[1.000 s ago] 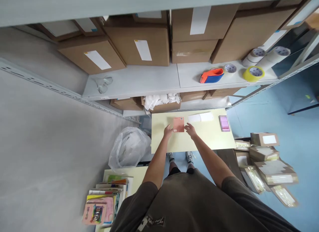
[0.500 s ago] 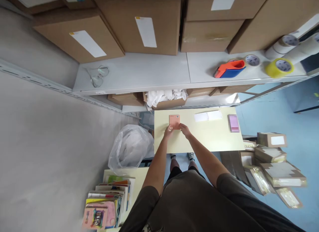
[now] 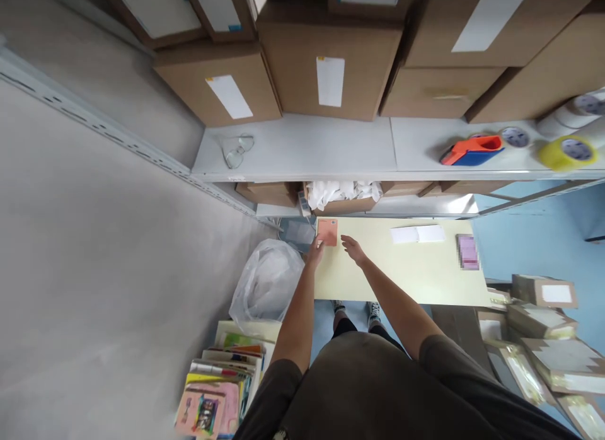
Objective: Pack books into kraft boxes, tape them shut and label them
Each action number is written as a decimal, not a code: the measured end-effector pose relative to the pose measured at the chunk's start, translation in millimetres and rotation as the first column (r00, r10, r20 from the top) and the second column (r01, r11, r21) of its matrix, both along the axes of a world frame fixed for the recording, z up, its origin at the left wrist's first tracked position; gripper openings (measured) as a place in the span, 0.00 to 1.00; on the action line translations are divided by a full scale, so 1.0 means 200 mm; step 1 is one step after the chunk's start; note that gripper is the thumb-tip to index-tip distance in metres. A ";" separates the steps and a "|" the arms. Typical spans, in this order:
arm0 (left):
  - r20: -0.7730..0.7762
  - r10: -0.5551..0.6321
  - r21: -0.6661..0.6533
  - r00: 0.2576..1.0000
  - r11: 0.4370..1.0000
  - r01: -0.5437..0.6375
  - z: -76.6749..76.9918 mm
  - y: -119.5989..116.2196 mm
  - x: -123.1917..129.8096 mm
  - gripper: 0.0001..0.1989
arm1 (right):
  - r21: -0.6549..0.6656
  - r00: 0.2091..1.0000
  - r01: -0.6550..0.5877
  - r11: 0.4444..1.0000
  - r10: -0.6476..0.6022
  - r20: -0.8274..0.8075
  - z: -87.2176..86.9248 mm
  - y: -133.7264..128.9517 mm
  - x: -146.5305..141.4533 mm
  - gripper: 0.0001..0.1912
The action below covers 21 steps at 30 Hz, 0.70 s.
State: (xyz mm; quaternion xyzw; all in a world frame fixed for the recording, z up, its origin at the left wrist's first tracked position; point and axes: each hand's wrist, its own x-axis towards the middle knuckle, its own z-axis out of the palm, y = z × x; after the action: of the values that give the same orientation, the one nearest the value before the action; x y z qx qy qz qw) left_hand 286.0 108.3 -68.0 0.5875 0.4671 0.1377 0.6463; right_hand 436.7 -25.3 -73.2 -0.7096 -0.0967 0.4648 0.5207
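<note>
A small salmon-pink book (image 3: 328, 231) is at the left end of the pale yellow table (image 3: 373, 279). My left hand (image 3: 316, 249) grips its lower left corner. Just right of the book, my right hand (image 3: 351, 247) is held apart from it, fingers extended and holding nothing. Farther right on the table are white paper sheets (image 3: 418, 234) and a purple item (image 3: 467, 251), blurred in the picture.
Above the table, a grey shelf (image 3: 302, 147) bears cardboard boxes, glasses (image 3: 236, 153), an orange-and-blue tape dispenser (image 3: 472, 151) and tape rolls. A plastic bag (image 3: 267, 282) and stacked books (image 3: 222, 383) are at left; taped parcels (image 3: 543, 320) at right.
My right hand has let go of the pink book and opened. The book has shifted towards the table's left edge with my left hand. The head view has turned left.
</note>
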 end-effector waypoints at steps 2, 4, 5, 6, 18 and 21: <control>-0.035 -0.010 0.039 0.999 0.999 0.011 0.08 -0.04 0.02 0.27 | 0.021 0.999 0.029 0.999 -0.029 0.037 0.10 -0.08 0.06 0.27; -0.006 -0.068 0.082 0.998 0.994 0.068 0.16 -0.09 0.06 0.27 | 0.058 0.994 0.075 0.995 -0.079 0.081 0.22 -0.19 0.15 0.27; 0.020 -0.113 0.113 0.993 0.987 0.110 0.21 -0.12 0.10 0.27 | 0.080 0.989 0.099 0.992 -0.107 0.104 0.28 -0.25 0.20 0.27; 0.030 -0.130 0.156 0.991 0.980 0.124 0.25 -0.15 0.14 0.27 | 0.101 0.983 0.121 0.988 -0.133 0.128 0.33 -0.31 0.25 0.27; 0.122 -0.383 0.527 0.916 0.807 0.267 0.83 -0.57 0.91 0.27 | 0.203 0.782 0.208 0.957 -0.287 0.553 0.84 -1.13 1.01 0.19; 0.100 -0.370 0.570 0.924 0.782 0.252 0.95 -0.67 1.04 0.27 | 0.200 0.704 0.134 0.971 -0.235 0.670 0.94 -1.13 1.28 0.21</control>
State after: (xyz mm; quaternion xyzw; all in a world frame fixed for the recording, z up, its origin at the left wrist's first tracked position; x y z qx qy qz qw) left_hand 494.5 -26.7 121.4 0.7988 0.2345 0.2165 0.5101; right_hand 693.0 -252.2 115.0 -0.8001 -0.2430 0.1054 0.5383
